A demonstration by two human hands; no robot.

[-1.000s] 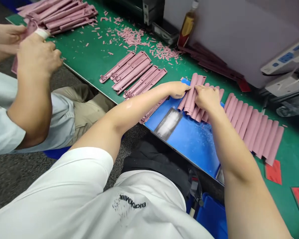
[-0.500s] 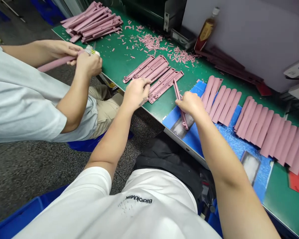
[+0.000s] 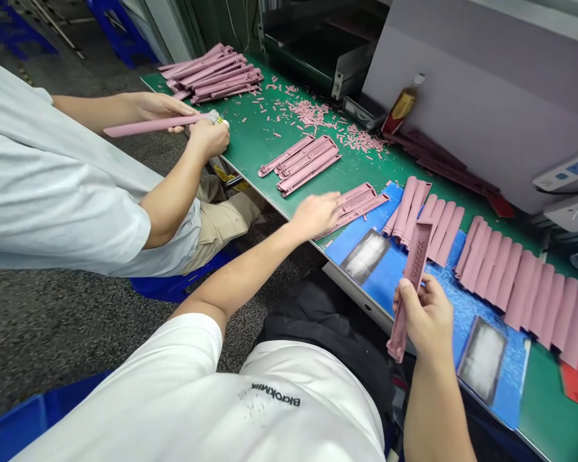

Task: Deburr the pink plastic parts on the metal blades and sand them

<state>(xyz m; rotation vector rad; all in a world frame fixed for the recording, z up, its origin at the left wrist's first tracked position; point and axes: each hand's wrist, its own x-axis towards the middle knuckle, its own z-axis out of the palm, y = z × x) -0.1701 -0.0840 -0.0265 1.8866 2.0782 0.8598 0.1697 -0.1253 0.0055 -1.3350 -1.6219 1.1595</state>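
Pink scraps (image 3: 365, 140) litter the table (image 3: 245, 146) between the strips (image 3: 311, 158) and a bottle (image 3: 401, 106).

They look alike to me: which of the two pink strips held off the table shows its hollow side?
The strip in the camera wearer's right hand: its recess shows, while the co-worker's strip shows a smooth face.

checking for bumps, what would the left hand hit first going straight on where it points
Likely the pink strips just ahead of the left hand; depth is unclear, so they may already touch.
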